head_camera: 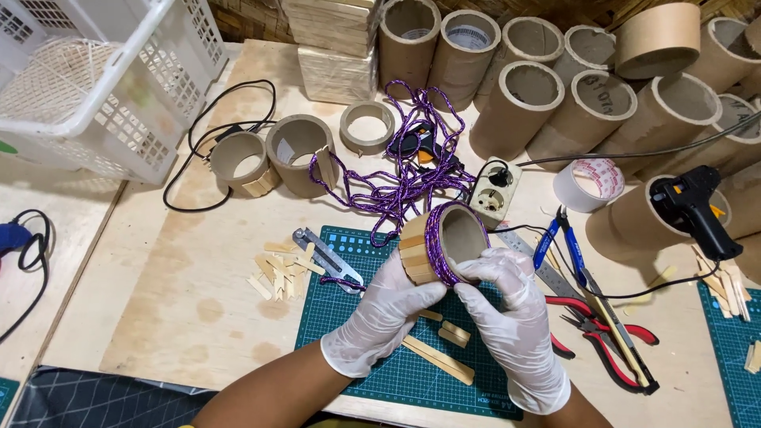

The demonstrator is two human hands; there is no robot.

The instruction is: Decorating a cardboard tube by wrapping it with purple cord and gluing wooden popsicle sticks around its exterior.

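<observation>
**Purple cord going around a stick-clad cardboard ring**

Plywood counter [198,309] seen from above, crowded with craft supplies, a green cutting mat [372,333] at lower centre. Both hands wear white gloves and meet over the mat. The left hand [384,317] and right hand [511,317] together hold a short cardboard tube ring [444,242], tilted so its open end faces the upper right of the frame. Fingers of both hands are curled and pressed against the ring's underside and rim.

Flat wooden sticks already cover the ring's visible side. Purple cord [396,170] is wound in a band near the open rim; the rest trails in a loose tangle toward upper centre, so the wrapping looks partly done, with plenty of cord left.

Left of the mat lie cut stick pieces [277,273] and a utility knife [325,257]. Two other rings [269,158], only partly clad, stand at upper left. A glue gun [697,206] rests at right, pliers [602,329] below it, and tall cardboard tubes [555,79] line the top edge.
</observation>
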